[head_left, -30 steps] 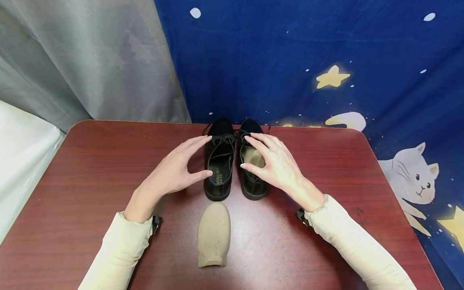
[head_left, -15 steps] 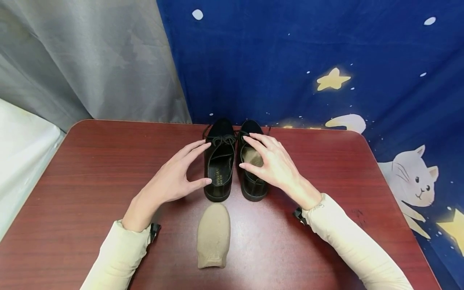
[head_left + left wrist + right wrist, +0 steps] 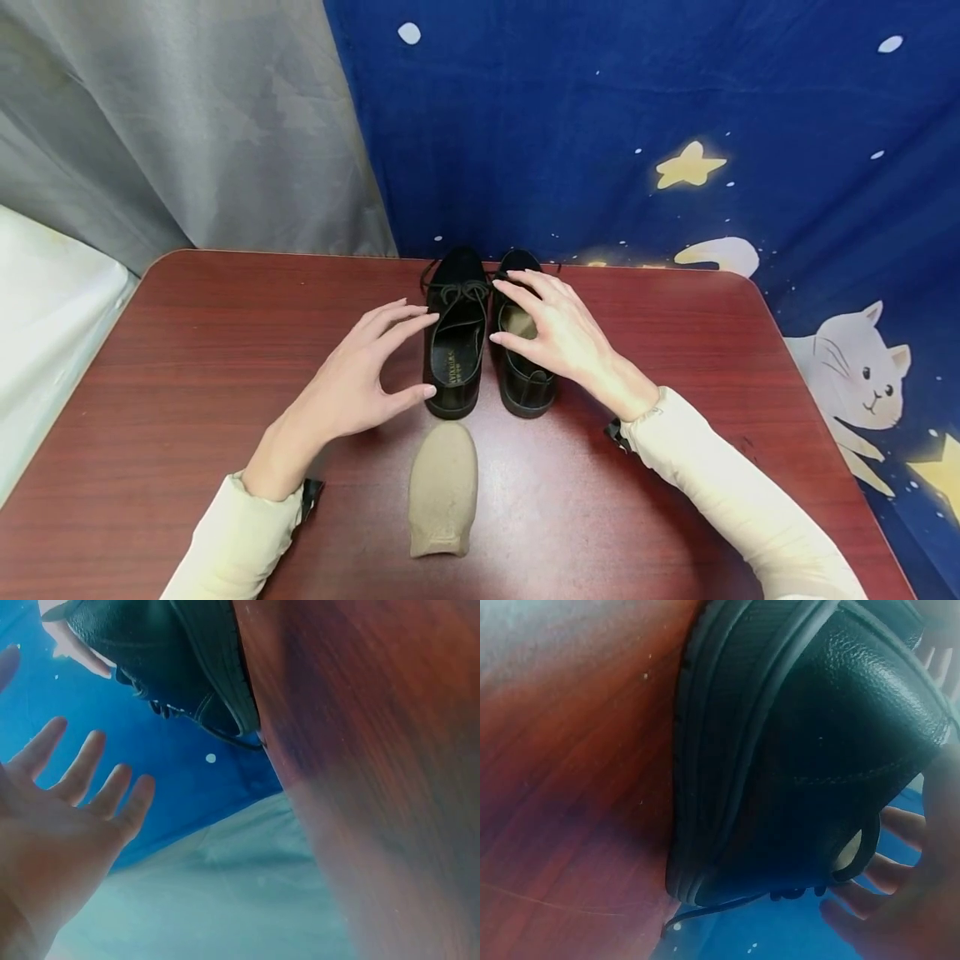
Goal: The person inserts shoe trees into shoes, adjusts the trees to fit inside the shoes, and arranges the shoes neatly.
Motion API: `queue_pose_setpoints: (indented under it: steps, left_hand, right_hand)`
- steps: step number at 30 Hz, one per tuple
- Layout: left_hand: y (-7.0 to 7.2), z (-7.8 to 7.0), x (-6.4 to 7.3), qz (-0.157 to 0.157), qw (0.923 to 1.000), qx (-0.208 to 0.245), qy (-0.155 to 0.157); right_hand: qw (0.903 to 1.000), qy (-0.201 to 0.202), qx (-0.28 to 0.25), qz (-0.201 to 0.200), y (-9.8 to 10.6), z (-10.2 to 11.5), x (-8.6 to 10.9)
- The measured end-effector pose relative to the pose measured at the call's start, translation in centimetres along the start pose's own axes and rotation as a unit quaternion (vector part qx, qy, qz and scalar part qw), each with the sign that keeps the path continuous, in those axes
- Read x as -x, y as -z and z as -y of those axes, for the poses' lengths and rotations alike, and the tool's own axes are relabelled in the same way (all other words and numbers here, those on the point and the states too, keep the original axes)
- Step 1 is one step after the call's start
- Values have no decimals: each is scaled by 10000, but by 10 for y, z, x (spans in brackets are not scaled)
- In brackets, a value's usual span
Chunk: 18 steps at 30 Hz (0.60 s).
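Two black lace-up shoes stand side by side on the table, toes pointing away. My left hand [image 3: 352, 379] hovers beside the left shoe [image 3: 456, 404], fingers spread and holding nothing; the left wrist view shows this hand [image 3: 64, 817] apart from the shoe [image 3: 150, 637]. Above the right shoe [image 3: 528, 396] is my right hand [image 3: 562, 329], its fingers loosely bent over the laces and opening. A beige insert [image 3: 517, 323] shows inside that shoe, partly hidden by the hand. Another beige moulded shoe insert [image 3: 444, 492], rounded at one end and notched at the other, lies nearer me.
The reddish-brown table [image 3: 225, 333] has a rounded far edge just behind the shoe toes. Behind it hang a grey curtain [image 3: 247, 125] and a blue curtain [image 3: 525, 108] with stars and a cat. White cloth [image 3: 52, 317] is at the left.
My left hand has drawn slightly back toward me and its fingers have lowered along the left shoe. The right hand has shifted slightly left. The shoes and the loose insert stay in place.
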State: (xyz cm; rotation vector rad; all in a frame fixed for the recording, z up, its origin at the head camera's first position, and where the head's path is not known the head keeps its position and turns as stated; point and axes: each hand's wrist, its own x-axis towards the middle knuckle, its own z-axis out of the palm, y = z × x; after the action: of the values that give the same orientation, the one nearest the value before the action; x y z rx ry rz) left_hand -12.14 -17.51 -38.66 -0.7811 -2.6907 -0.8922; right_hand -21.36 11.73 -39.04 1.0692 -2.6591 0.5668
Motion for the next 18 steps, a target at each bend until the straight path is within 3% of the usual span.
queue_pose_setpoints:
  steps: [4,18]
  left_hand:
    - [-3,-3,3,70,9999,-61,-100]
    - [-2,-12,12,350,9993,-85,22]
  right_hand:
    - [9999,121,7,-45,-1,0,-3]
    - [10000,63,-46,-48,-8,-4,-10]
